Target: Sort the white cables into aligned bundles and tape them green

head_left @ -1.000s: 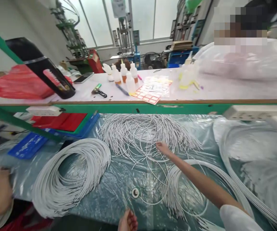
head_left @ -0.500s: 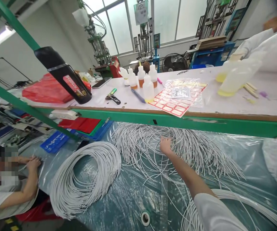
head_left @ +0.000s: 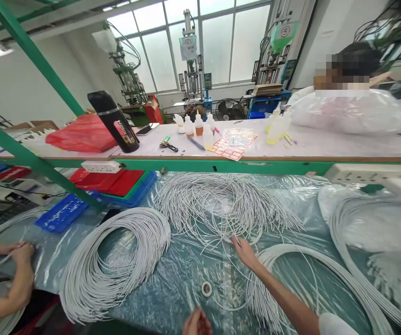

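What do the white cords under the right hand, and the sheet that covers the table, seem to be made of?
The cords, touched by the right hand, look like thin wire in matte white plastic sheathing: they bend in smooth loops and keep their curve. The sheet looks like clear glossy plastic film: it wrinkles, reflects light, and the green table shows through.

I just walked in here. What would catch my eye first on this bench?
The loose tangle of thin white cords in the middle of the plastic-covered table, with the right hand at its near edge. Left of it lies a neat white cord coil; on the shelf above leans a black flask.
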`<action>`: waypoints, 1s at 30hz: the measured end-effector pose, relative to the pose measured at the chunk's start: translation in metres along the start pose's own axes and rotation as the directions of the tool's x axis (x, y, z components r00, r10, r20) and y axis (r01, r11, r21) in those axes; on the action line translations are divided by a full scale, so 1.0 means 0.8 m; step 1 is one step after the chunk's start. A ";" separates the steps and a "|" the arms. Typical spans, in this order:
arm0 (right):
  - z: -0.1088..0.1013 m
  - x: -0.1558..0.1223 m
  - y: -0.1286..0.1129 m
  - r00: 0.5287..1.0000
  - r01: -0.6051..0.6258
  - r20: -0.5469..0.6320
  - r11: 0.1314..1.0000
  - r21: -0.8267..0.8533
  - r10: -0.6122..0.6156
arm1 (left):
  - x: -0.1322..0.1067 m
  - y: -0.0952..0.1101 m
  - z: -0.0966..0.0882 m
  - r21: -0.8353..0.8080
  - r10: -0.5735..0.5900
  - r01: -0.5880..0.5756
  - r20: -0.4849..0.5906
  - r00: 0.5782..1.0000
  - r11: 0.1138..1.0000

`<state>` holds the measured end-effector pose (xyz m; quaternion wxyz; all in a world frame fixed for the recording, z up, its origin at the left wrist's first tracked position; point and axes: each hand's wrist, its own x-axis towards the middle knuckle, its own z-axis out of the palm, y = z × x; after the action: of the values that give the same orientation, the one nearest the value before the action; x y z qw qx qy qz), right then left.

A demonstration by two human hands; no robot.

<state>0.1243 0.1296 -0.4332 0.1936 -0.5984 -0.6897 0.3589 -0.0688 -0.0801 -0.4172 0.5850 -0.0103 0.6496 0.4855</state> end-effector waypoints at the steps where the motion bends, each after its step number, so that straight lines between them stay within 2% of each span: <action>1: -0.002 -0.023 -0.004 0.999 -0.013 -0.035 0.998 0.055 0.014 | -0.002 0.004 0.006 0.048 0.026 -0.028 0.059 0.998 0.998; 3: -0.003 -0.069 -0.013 0.994 -0.040 -0.094 0.988 0.151 0.054 | -0.008 0.016 0.022 0.178 0.116 -0.156 0.216 0.970 0.972; 5: 0.001 -0.111 -0.025 0.987 -0.064 -0.131 0.970 0.236 0.097 | -0.019 0.032 0.042 0.312 0.229 -0.357 0.380 0.896 0.880; 6: 0.004 -0.130 -0.032 0.983 -0.072 -0.141 0.959 0.275 0.114 | -0.025 0.039 0.053 0.384 0.267 -0.457 0.453 0.851 0.803; 7: 0.007 -0.146 -0.039 0.980 -0.077 -0.150 0.948 0.309 0.129 | -0.032 0.046 0.063 0.440 0.327 -0.574 0.519 0.790 0.691; 8: 0.010 -0.161 -0.046 0.978 -0.076 -0.158 0.935 0.347 0.138 | -0.038 0.050 0.073 0.471 0.390 -0.693 0.589 0.708 0.546; 10: 0.013 -0.185 -0.055 0.973 -0.043 -0.186 0.899 0.436 0.137 | -0.047 0.053 0.090 0.450 0.456 -0.867 0.738 0.497 0.216; 11: 0.012 -0.194 -0.056 0.969 -0.021 -0.205 0.876 0.482 0.136 | -0.050 0.053 0.097 0.404 0.434 -0.912 0.810 0.395 0.076; 12: 0.009 -0.202 -0.055 0.967 -0.004 -0.215 0.844 0.536 0.141 | -0.052 0.053 0.102 0.351 0.374 -0.936 0.871 0.318 -0.022; 13: 0.005 -0.208 -0.052 0.965 0.002 -0.212 0.809 0.588 0.152 | -0.052 0.052 0.106 0.315 0.294 -0.946 0.913 0.281 -0.073; 14: -0.002 -0.214 -0.047 0.966 -0.005 -0.198 0.774 0.634 0.168 | -0.053 0.053 0.110 0.303 0.211 -0.949 0.936 0.280 -0.086; 16: -0.016 -0.226 -0.034 0.968 -0.040 -0.149 0.714 0.699 0.200 | -0.055 0.057 0.115 0.341 0.073 -0.938 0.939 0.336 -0.059; 18: -0.030 -0.236 -0.022 0.969 -0.052 -0.126 0.671 0.739 0.214 | -0.060 0.065 0.119 0.393 0.000 -0.919 0.920 0.393 -0.025; 19: -0.035 -0.241 -0.017 0.967 -0.047 -0.130 0.655 0.754 0.219 | -0.064 0.070 0.122 0.405 -0.020 -0.914 0.914 0.405 -0.012; 23: -0.047 -0.250 -0.013 0.972 -0.024 -0.116 0.584 0.811 0.202 | -0.087 0.091 0.130 0.382 -0.060 -0.924 0.923 0.381 0.010; 26: -0.044 -0.241 -0.015 0.987 -0.038 -0.047 0.501 0.865 0.155 | -0.106 0.108 0.135 0.353 -0.068 -0.935 0.933 0.354 -0.035; 28: -0.038 -0.226 -0.013 0.987 -0.035 -0.037 0.431 0.901 0.157 | -0.117 0.122 0.136 0.371 -0.078 -0.927 0.924 0.375 -0.058; 30: -0.035 -0.207 -0.005 0.974 -0.004 -0.077 0.358 0.934 0.211 | -0.124 0.139 0.135 0.427 -0.085 -0.904 0.900 0.428 -0.028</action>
<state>0.1756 -0.0232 -0.3848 0.5351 -0.4595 -0.3058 0.6396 -0.0213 -0.0074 -0.2549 0.4264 0.7829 0.4445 0.0875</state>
